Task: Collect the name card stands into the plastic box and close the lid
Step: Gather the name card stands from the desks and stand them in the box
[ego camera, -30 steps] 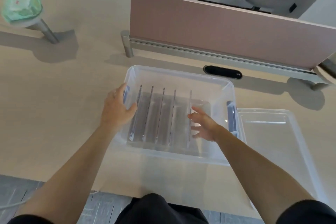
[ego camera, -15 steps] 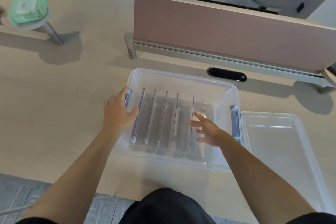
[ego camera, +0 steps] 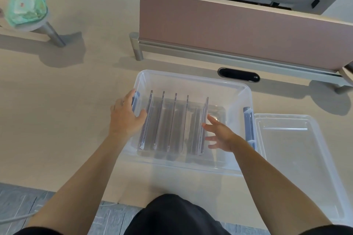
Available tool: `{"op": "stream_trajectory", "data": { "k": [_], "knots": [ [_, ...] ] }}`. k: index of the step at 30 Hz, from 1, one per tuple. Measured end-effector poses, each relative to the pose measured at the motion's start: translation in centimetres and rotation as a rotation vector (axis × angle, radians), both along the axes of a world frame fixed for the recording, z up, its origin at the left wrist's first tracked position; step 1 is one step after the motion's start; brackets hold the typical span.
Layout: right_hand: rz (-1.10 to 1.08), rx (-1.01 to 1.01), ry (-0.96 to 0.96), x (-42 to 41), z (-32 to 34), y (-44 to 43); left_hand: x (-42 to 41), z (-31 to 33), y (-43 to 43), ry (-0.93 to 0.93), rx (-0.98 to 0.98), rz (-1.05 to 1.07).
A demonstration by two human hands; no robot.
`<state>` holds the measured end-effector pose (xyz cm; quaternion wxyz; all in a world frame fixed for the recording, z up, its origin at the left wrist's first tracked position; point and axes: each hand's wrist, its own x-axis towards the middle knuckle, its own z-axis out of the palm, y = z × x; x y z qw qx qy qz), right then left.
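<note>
The clear plastic box (ego camera: 191, 79) sits open on the table (ego camera: 66, 101) straight ahead of me. Inside it five clear name card stands (ego camera: 172, 122) stand on edge in a row, side by side from the 9 o'clock wall toward the middle, each running from 12 to 6 o'clock. The strip of floor at the box's 3 o'clock side is bare.

My left hand (ego camera: 126, 118) grips the box's 9 o'clock wall, thumb inside and fingers outside over the blue latch (ego camera: 136, 105). My right hand (ego camera: 219, 135) is inside the box at its 3 o'clock side, fingers spread and straight, holding nothing; the fingertips are right beside the last stand in the row, and I cannot tell if they touch it. My hands are well apart, with the row of stands between them.

A second blue latch (ego camera: 249, 126) is on the box's 3 o'clock wall. The clear lid (ego camera: 296, 149) lies flat on the table just beside that wall, off the box.

At 12 o'clock beyond the box is a pink divider panel (ego camera: 238, 30), and at 10 o'clock a green packet (ego camera: 25, 7) on a small stand.
</note>
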<state>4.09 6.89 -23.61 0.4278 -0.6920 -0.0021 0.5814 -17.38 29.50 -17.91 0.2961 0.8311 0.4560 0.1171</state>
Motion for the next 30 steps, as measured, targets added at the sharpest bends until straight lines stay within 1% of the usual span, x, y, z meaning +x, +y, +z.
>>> {"op": "stream_trajectory", "data": {
  "k": [11, 30],
  "knots": [
    [0.059, -0.001, 0.036, -0.5, 0.0, 0.7, -0.1, -0.1, 0.1, -0.005, -0.032, -0.004],
    [0.119, 0.003, -0.039, -0.7, -0.3, 1.3, 0.0, -0.5, 0.4, 0.000, -0.009, -0.012]
  ]
}}
